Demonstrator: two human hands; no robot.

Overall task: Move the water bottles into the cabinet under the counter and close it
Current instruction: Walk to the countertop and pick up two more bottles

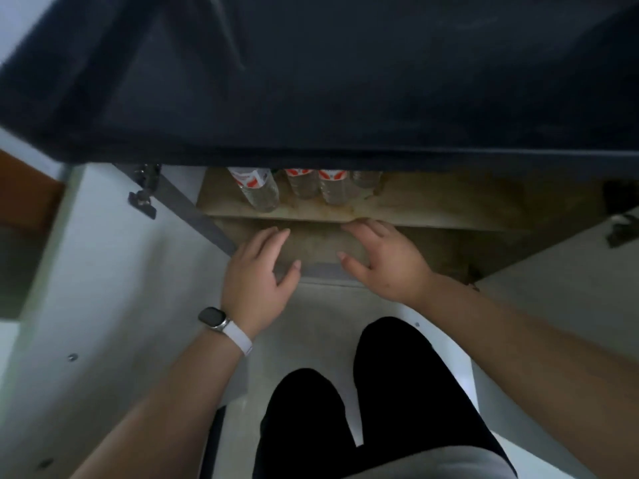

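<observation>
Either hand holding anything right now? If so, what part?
Nothing is held. Left hand and right hand are open and empty in front of the cabinet; the water bottles stand on the shelf.

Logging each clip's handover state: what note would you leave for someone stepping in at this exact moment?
Left hand: open, empty, hovering in front of the lower part of the cabinet.
Right hand: open, empty, fingertips near the front edge of the shelf.
Water bottles: at least four stand on the shelf, left of centre, their tops hidden under the dark counter.
Done: those bottles are stored. I cannot tell whether more wait outside the view.
Left: both doors are open, the left door swung wide and the right door too. Check for remaining bottles, then close them.
</observation>
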